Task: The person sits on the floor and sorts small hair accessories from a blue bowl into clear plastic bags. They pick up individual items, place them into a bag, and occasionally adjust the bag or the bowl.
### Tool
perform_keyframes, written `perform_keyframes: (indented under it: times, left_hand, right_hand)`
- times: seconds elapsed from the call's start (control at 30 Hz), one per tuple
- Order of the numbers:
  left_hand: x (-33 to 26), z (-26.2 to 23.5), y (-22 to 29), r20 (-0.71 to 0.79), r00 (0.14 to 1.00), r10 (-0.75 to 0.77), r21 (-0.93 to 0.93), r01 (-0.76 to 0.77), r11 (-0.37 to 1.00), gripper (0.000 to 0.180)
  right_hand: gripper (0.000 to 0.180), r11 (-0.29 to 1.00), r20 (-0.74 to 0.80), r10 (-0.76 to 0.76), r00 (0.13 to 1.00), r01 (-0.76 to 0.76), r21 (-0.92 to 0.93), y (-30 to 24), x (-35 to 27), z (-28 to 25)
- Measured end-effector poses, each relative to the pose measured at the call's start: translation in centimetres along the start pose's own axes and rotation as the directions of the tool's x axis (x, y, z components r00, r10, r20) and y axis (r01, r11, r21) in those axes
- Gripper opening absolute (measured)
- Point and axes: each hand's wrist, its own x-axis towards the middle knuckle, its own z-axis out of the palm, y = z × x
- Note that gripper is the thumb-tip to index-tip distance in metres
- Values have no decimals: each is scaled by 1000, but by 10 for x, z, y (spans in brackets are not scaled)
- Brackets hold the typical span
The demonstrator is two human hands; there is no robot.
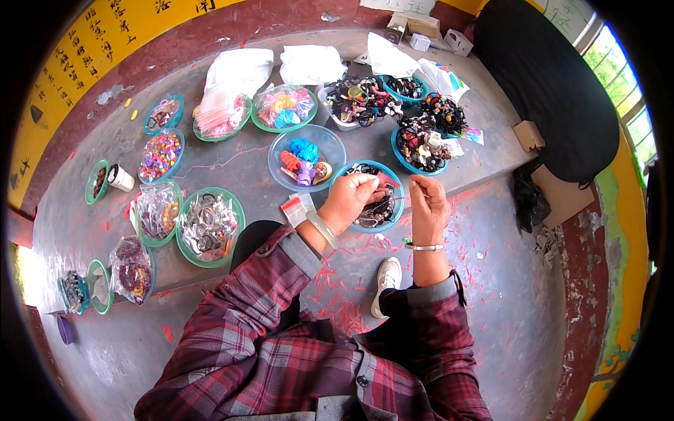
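Both hands, left hand (349,201) and right hand (427,207), pinch small pieces over a teal bowl (393,219) among crowded trinket dishes (210,224)

Item count, as visible:

- Round green-rimmed bowls (209,226) with small items: about twelve; an exact count at the far cluster cannot be made.
- Clear bowl (307,156): one.
- White plastic bags (241,69): four.
- Small cardboard boxes (420,41): at least three.
- White shoe (386,283): one.
- Hands: two, a left hand (349,201) and a right hand (429,208).
- Wrist bangles (324,229): two, one per wrist.
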Motion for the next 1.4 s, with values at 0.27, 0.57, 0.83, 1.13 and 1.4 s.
perform_keyframes:
  times: [0.27,0.57,0.83,1.13,1.4]
  left_hand:
    - [1,2,-4,56,997,46,269,-60,961,27]
    - [1,2,-10,90,988,128,428,-154,890,27]
    - [1,2,-10,72,986,150,439,-167,883,23]
    - [0,6,-8,85,966,245,566,-250,786,19]
    - [-1,5,-10,216,923,318,682,-375,628,20]
  right_hand:
    - [13,928,144,-241,960,271,-256,-12,-12,7]
    - [11,914,151,-249,957,284,-288,-10,-11,7]
    - [10,929,143,-208,968,241,-279,-9,-13,8]
    - [11,903,178,-233,956,281,-326,-8,-14,8]
    - [5,700,276,-355,893,449,-555,-8,-15,7]
